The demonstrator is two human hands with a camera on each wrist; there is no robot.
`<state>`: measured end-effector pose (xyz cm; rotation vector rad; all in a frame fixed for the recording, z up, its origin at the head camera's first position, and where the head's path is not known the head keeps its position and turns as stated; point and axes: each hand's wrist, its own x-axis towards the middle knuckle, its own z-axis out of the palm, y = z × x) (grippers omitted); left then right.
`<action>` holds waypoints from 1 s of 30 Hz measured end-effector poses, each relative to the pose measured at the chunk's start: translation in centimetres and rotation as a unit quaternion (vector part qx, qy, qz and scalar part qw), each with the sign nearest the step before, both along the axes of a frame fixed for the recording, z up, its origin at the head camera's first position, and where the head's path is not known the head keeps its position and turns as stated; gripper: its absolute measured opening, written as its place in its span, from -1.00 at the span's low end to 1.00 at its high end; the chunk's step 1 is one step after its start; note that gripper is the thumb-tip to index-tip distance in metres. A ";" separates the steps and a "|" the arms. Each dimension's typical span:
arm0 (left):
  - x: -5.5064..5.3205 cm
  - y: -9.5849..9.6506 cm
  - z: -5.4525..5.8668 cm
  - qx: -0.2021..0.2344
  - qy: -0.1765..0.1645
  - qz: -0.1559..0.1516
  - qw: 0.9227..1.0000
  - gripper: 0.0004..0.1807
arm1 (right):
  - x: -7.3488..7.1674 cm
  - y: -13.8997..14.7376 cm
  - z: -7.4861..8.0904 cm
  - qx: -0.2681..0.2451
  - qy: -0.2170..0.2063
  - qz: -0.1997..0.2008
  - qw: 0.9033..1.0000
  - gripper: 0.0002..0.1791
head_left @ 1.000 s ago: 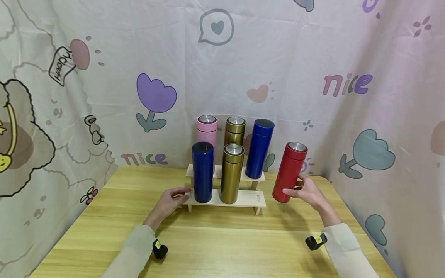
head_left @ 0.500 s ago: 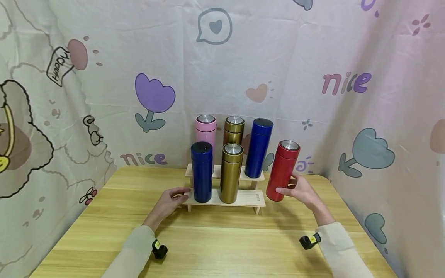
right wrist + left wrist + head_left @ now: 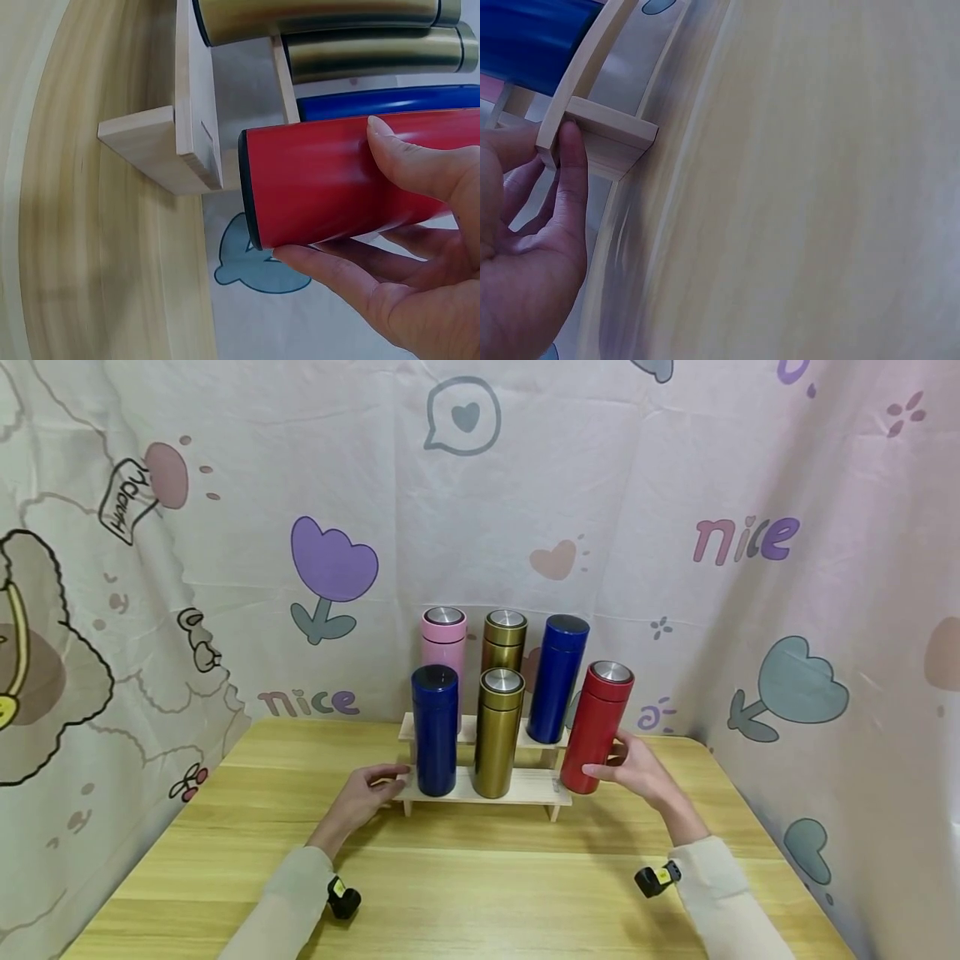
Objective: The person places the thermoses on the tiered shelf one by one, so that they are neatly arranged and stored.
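Note:
My right hand point(image 3: 637, 772) grips a red thermos bottle point(image 3: 597, 727) near its base, and the bottle leans slightly right. In the right wrist view, the bottle's black bottom edge point(image 3: 251, 191) hangs off the lower shelf's right end, apart from the board. A two-step wooden rack point(image 3: 536, 787) stands ahead. My left hand point(image 3: 365, 797) pinches the left end of its lower shelf, thumb and fingers on either side of the board point(image 3: 551, 135) in the left wrist view. A blue bottle point(image 3: 436, 731) and a gold bottle point(image 3: 498, 735) stand on that lower shelf.
On the upper shelf are a pink bottle point(image 3: 444, 639), another gold bottle point(image 3: 505, 639) and a tilted-looking blue bottle point(image 3: 558, 681), partly hidden by the front row. The rack stands on a wooden table point(image 3: 480, 893), with a printed cloth point(image 3: 480, 510) hanging behind and at both sides.
My right hand has carried the red bottle leftward, from out beside the rack to the right end of the lower shelf. My left hand has stayed at the shelf's left end.

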<state>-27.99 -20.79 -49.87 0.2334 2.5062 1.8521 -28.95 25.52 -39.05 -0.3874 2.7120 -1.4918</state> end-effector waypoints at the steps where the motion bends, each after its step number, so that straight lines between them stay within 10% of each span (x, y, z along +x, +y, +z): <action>1: 0.0 0.0 0.0 0.001 -0.001 0.000 1.000 -0.57 | 0.1 -0.1 0.0 0.000 -0.001 0.001 1.000 -0.19; 30: 0.0 0.0 0.1 0.006 -0.004 0.001 1.000 -0.57 | 0.2 -1.8 -0.9 -0.010 -0.013 0.025 1.000 -0.15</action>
